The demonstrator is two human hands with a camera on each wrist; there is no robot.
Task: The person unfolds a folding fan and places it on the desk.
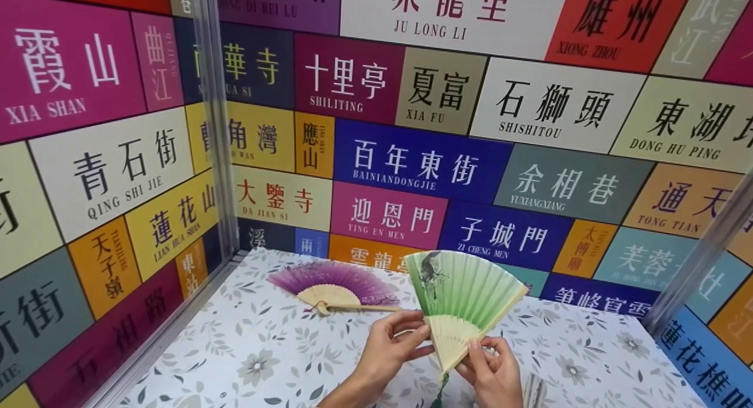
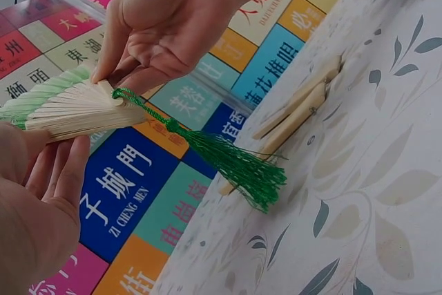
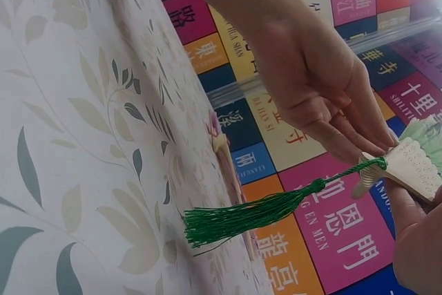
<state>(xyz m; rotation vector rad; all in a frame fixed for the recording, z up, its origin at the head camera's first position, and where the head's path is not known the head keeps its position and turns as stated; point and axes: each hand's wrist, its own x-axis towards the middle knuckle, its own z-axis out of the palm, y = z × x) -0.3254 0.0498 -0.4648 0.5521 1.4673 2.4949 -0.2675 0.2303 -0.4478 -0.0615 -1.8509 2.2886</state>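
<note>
Filling the background, a multicoloured panel wall (image 1: 420, 161) backs the floral-covered table (image 1: 306, 349); a widely spread purple fan (image 1: 338, 283) lies lower centre-left; a green fan (image 1: 465, 296) is raised lower centre-right, left hand (image 1: 388, 349) and right hand (image 1: 491, 367) pinching opposite sides, green tassel (image 2: 231, 164) hanging

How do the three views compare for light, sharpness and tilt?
Head: bright, fairly even light, wall lettering mostly readable, green fan sharp; left wrist: dimmer, strongly tilted, tassel clear enough to show strands; right wrist: also dim and tilted, table softening toward its far edge.
</note>
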